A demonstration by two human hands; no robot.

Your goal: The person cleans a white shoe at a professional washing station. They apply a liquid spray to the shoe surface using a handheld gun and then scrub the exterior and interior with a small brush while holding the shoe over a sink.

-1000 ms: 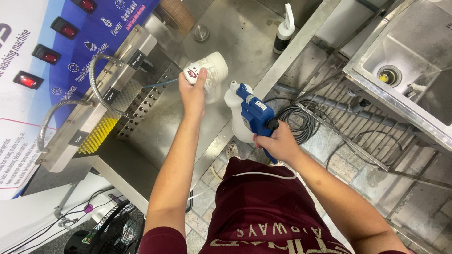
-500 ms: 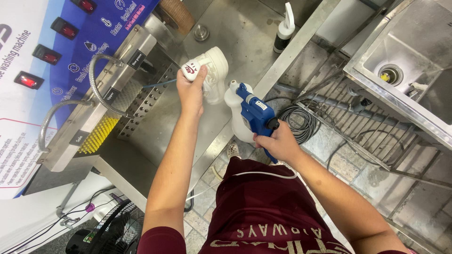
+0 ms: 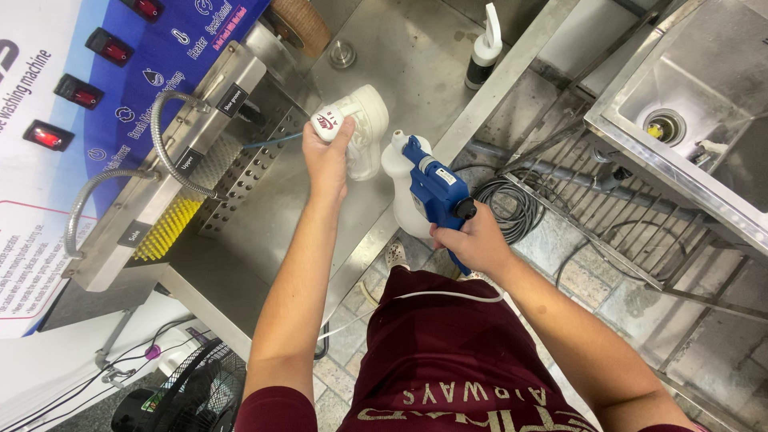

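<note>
Clearly the left hand [image 3: 330,156] grips a white shoe [image 3: 360,128] by its heel above the steel washing tray [image 3: 416,72]; it looks light and fairly stiff, likely slippery when wet. Beside it, the right hand [image 3: 474,240] clenches a blue spray gun [image 3: 436,188].

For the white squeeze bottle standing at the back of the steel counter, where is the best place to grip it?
Probably round the dark lower body of the squeeze bottle, coming from the side: it stands upright, its white top tapers to a thin nozzle, and the steel counter around it looks open.
</note>
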